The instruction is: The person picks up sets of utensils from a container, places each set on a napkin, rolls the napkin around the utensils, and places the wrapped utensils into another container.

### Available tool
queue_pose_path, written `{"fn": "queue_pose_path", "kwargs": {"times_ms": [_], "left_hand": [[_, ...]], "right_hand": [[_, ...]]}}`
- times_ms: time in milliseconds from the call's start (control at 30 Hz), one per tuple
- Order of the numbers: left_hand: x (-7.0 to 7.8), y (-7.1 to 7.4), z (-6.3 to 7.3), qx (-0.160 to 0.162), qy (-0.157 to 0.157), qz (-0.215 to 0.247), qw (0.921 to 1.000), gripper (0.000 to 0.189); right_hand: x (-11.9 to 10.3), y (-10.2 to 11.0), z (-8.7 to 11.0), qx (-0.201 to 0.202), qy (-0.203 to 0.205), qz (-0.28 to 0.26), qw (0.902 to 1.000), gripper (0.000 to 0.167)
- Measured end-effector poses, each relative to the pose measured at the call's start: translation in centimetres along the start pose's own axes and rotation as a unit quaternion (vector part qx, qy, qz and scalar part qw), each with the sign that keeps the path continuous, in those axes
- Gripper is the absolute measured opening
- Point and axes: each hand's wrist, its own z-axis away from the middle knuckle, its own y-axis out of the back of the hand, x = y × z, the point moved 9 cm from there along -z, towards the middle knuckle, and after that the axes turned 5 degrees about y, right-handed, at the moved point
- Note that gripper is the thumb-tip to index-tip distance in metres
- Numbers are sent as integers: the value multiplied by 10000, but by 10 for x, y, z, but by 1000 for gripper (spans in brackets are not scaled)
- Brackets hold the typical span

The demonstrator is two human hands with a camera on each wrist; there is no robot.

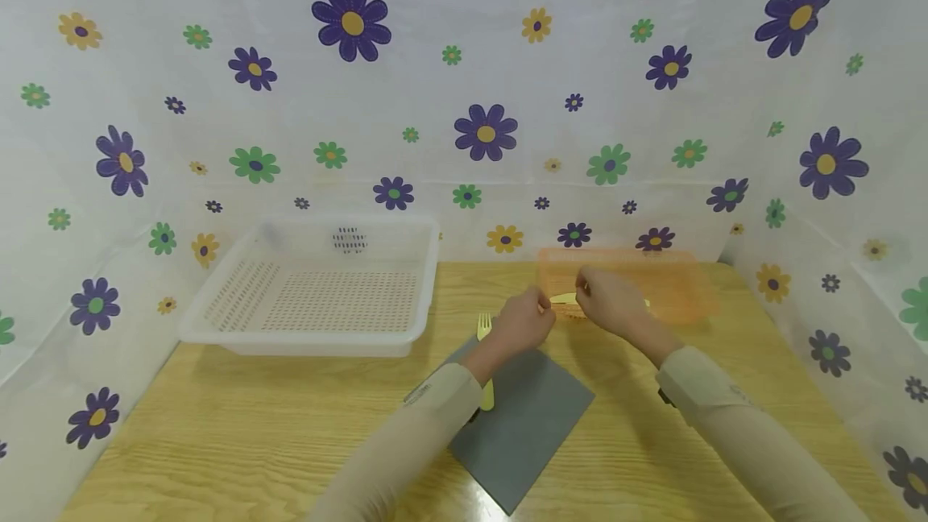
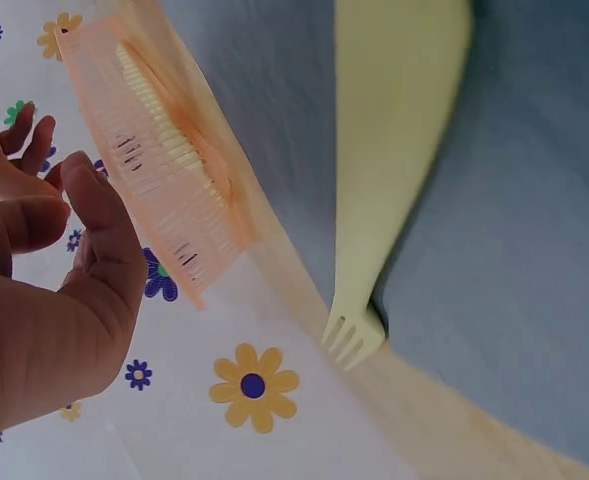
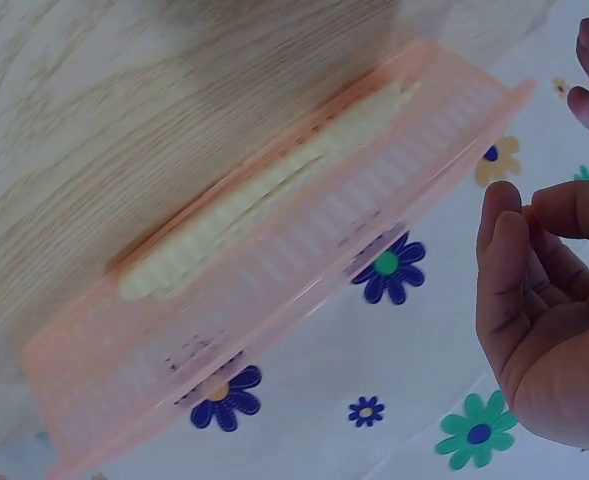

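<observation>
Left hand [image 1: 520,322] and right hand [image 1: 611,300] curl, seemingly empty; basket [image 1: 685,290] at desk's [image 1: 290,433] far edge holds cutlery [image 3: 219,220], fork [image 2: 389,150] on mat [image 1: 525,441] apparently left.

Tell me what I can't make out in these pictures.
Head view: the middle of the yellow fork, hidden by the left forearm.
Head view: part of the yellow utensil in the orange basket, hidden by the right hand.
Left wrist view: the fork's handle end, cut off by the top edge.
Right wrist view: part of the left hand, cut off by the right edge.
</observation>
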Motion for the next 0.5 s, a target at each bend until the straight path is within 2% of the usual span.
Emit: {"fn": "queue_pose_path", "kwargs": {"times_ms": [100,233,400,500], "left_hand": [[-6,-5,-9,-117,296,597,9977,29],[-16,-11,-19,-159,654,1228,9901,32],[-23,-11,-27,-71,939,1759,9799,36],[-26,-8,-28,34,1029,1846,9774,38]], "right_hand": [[13,-1,0,-162,-128,-121,9997,13],[33,-4,0,-415,-357,-348,9979,14],[50,-6,-9,-609,-556,-237,9963,21],[55,-9,-18,-738,-568,-35,9956,25]]}}
